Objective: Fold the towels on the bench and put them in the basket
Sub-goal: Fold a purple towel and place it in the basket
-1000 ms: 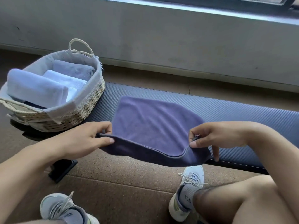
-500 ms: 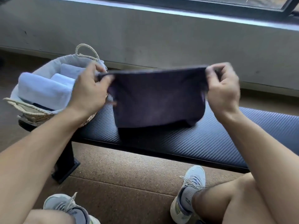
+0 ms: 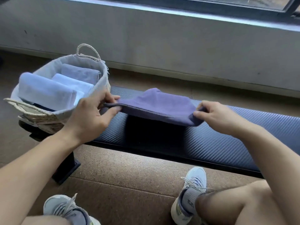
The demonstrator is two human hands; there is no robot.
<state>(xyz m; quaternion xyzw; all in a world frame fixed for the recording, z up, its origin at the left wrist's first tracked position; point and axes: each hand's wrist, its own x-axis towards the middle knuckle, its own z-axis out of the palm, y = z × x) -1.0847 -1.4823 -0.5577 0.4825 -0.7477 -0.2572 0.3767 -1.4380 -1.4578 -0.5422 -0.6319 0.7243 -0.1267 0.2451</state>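
Head view, both hands [image 3: 90, 116] [image 3: 215, 116] pinching purple towel [image 3: 159, 106] edges

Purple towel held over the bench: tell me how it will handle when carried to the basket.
The purple microfibre towel is probably floppy: it sags between the left hand and right hand pinching its ends. It seems light, since fingertip pinches hold it up. Its soft cloth likely won't slip, but folds may fall open unless supported.

We lose the bench [image 3: 211, 143] at the right edge. Left hand [image 3: 90, 117] covers the basket's [image 3: 48, 114] near-right rim. Both sneakers cut off at bottom. Purple towel [image 3: 159, 104] hides its own underside layers.
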